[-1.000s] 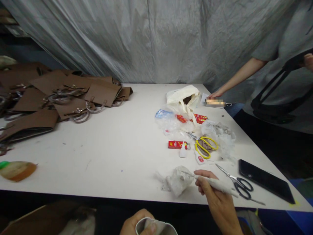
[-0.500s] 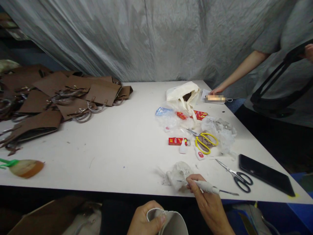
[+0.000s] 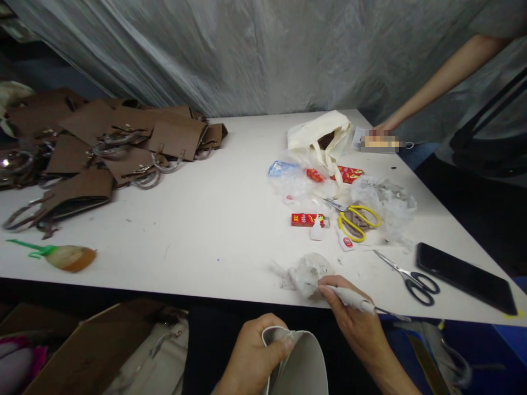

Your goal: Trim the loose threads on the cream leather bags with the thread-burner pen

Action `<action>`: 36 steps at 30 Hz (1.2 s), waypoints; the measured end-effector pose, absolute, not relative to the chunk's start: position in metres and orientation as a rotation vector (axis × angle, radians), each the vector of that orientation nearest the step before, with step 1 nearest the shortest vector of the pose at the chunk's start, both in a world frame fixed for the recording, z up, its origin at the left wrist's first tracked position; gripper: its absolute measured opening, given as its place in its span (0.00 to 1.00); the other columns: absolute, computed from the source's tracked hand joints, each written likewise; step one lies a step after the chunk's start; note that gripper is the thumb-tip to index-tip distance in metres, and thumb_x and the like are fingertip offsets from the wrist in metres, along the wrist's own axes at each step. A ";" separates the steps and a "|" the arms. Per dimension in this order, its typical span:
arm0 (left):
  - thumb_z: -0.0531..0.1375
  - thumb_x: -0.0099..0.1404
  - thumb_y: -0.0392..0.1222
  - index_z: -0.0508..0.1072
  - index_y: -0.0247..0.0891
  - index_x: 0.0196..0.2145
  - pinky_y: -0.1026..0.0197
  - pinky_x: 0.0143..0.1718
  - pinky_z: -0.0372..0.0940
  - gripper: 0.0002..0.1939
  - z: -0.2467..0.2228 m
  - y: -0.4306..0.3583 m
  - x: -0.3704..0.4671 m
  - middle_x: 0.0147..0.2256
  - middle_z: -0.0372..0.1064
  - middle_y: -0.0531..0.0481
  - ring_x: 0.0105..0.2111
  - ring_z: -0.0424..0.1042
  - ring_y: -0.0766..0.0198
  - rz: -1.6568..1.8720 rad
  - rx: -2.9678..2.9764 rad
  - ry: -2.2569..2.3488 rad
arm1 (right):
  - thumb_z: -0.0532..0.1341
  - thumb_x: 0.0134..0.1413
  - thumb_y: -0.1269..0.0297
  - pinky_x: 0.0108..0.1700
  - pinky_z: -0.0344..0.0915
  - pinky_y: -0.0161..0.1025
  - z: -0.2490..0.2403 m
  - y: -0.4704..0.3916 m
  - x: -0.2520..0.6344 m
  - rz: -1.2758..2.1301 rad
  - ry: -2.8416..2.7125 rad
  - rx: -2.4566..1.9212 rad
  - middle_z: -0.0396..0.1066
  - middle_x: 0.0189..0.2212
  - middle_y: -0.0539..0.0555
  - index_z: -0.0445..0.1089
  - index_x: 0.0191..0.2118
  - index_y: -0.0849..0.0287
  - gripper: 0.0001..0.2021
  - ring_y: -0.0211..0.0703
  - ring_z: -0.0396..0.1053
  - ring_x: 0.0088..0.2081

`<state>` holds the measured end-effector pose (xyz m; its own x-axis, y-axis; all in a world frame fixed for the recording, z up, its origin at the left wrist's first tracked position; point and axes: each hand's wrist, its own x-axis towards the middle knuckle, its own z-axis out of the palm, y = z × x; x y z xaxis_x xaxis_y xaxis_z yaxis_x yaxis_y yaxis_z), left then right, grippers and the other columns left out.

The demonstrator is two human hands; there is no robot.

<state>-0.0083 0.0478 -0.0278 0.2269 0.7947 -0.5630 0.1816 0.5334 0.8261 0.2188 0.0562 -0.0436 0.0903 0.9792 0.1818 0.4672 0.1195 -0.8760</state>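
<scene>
At the bottom centre my left hand (image 3: 253,351) is closed on the upper rim of an off-white bag body (image 3: 308,362), which looks like leather; its open mouth faces up and its lower part is out of frame. My right hand (image 3: 362,329) grips a thin metal hand tool (image 3: 352,299) by its whitish wrapped handle. A slender metal end sticks out to the right. The other tip is at a crumpled clear plastic bag (image 3: 310,269) by the table's front edge, and whether it touches cannot be made out.
Brown handbags (image 3: 177,137) are piled at the left behind a glue bottle (image 3: 72,258). Black scissors (image 3: 415,282), a phone (image 3: 465,277), yellow-handled scissors (image 3: 358,222), red boxes (image 3: 304,220) and a cream cloth bag (image 3: 317,131) lie right. A person's arm (image 3: 444,82) reaches in at the back right.
The view has shifted, so the table's things sit higher in the picture. Both hands keep their holds, and the tool's tip stays by the crumpled plastic. The person at right leans further out of view.
</scene>
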 end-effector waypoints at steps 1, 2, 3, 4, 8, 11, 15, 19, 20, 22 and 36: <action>0.68 0.51 0.47 0.73 0.36 0.25 0.62 0.29 0.54 0.12 -0.027 0.048 -0.008 0.21 0.64 0.55 0.24 0.60 0.66 0.501 0.969 1.322 | 0.59 0.71 0.56 0.42 0.70 0.39 -0.043 0.055 0.220 0.726 -1.495 -1.478 0.77 0.35 0.53 0.75 0.40 0.54 0.11 0.47 0.75 0.37; 0.67 0.51 0.46 0.74 0.36 0.25 0.62 0.29 0.55 0.11 -0.025 0.049 -0.007 0.21 0.64 0.55 0.24 0.60 0.65 0.480 0.984 1.338 | 0.59 0.70 0.56 0.41 0.70 0.39 -0.042 0.052 0.221 0.716 -1.473 -1.480 0.76 0.34 0.53 0.75 0.40 0.54 0.10 0.47 0.74 0.36; 0.67 0.51 0.45 0.74 0.36 0.25 0.62 0.29 0.55 0.10 -0.024 0.049 -0.007 0.22 0.65 0.54 0.25 0.61 0.65 0.465 1.003 1.353 | 0.60 0.70 0.56 0.40 0.70 0.38 -0.041 0.049 0.221 0.695 -1.440 -1.489 0.76 0.33 0.52 0.75 0.40 0.53 0.10 0.46 0.74 0.35; 0.66 0.51 0.44 0.75 0.35 0.26 0.62 0.29 0.56 0.09 -0.023 0.049 -0.007 0.22 0.65 0.54 0.25 0.62 0.64 0.456 1.021 1.363 | 0.60 0.69 0.55 0.39 0.69 0.38 -0.041 0.046 0.221 0.681 -1.402 -1.500 0.75 0.32 0.51 0.75 0.40 0.53 0.10 0.46 0.73 0.34; 0.64 0.51 0.43 0.75 0.34 0.27 0.61 0.29 0.56 0.09 -0.021 0.050 -0.005 0.23 0.66 0.53 0.26 0.62 0.64 0.434 1.040 1.366 | 0.58 0.70 0.52 0.33 0.68 0.35 -0.039 0.031 0.213 0.875 -1.246 -1.467 0.72 0.26 0.50 0.75 0.37 0.54 0.15 0.43 0.72 0.29; 0.64 0.50 0.42 0.75 0.34 0.26 0.61 0.28 0.55 0.08 -0.020 0.049 -0.003 0.23 0.65 0.53 0.25 0.61 0.64 0.418 1.046 1.359 | 0.57 0.71 0.49 0.30 0.67 0.33 -0.042 0.024 0.203 1.165 -1.190 -1.387 0.71 0.24 0.49 0.75 0.36 0.56 0.18 0.41 0.71 0.27; 0.64 0.50 0.42 0.75 0.34 0.27 0.62 0.28 0.55 0.08 -0.018 0.046 -0.001 0.22 0.65 0.54 0.25 0.61 0.64 0.414 1.045 1.339 | 0.56 0.72 0.47 0.32 0.64 0.33 -0.046 0.021 0.195 1.335 -1.146 -1.357 0.70 0.24 0.49 0.74 0.34 0.57 0.21 0.40 0.69 0.28; 0.64 0.50 0.43 0.74 0.34 0.27 0.62 0.28 0.54 0.09 -0.015 0.046 -0.001 0.22 0.64 0.54 0.25 0.60 0.64 0.407 1.037 1.321 | 0.57 0.70 0.45 0.31 0.62 0.34 -0.049 0.020 0.194 1.392 -1.127 -1.344 0.69 0.24 0.48 0.73 0.33 0.57 0.22 0.40 0.67 0.27; 0.64 0.50 0.43 0.74 0.34 0.27 0.62 0.28 0.55 0.09 -0.015 0.046 -0.002 0.23 0.64 0.53 0.26 0.60 0.64 0.402 1.043 1.322 | 0.56 0.70 0.45 0.31 0.62 0.34 -0.050 0.020 0.194 1.403 -1.130 -1.341 0.68 0.24 0.48 0.73 0.33 0.57 0.22 0.40 0.66 0.27; 0.64 0.50 0.43 0.74 0.34 0.27 0.61 0.29 0.55 0.09 -0.015 0.045 -0.002 0.23 0.64 0.53 0.26 0.61 0.63 0.398 1.056 1.325 | 0.56 0.71 0.46 0.31 0.61 0.34 -0.050 0.020 0.194 1.421 -1.144 -1.336 0.68 0.24 0.48 0.73 0.33 0.58 0.22 0.40 0.66 0.27; 0.73 0.47 0.59 0.72 0.35 0.22 0.62 0.28 0.49 0.24 -0.039 0.044 -0.014 0.20 0.61 0.55 0.24 0.55 0.67 0.579 0.927 1.137 | 0.56 0.70 0.43 0.33 0.67 0.36 -0.042 0.016 0.182 1.381 -1.203 -1.292 0.73 0.25 0.52 0.73 0.32 0.57 0.24 0.43 0.72 0.29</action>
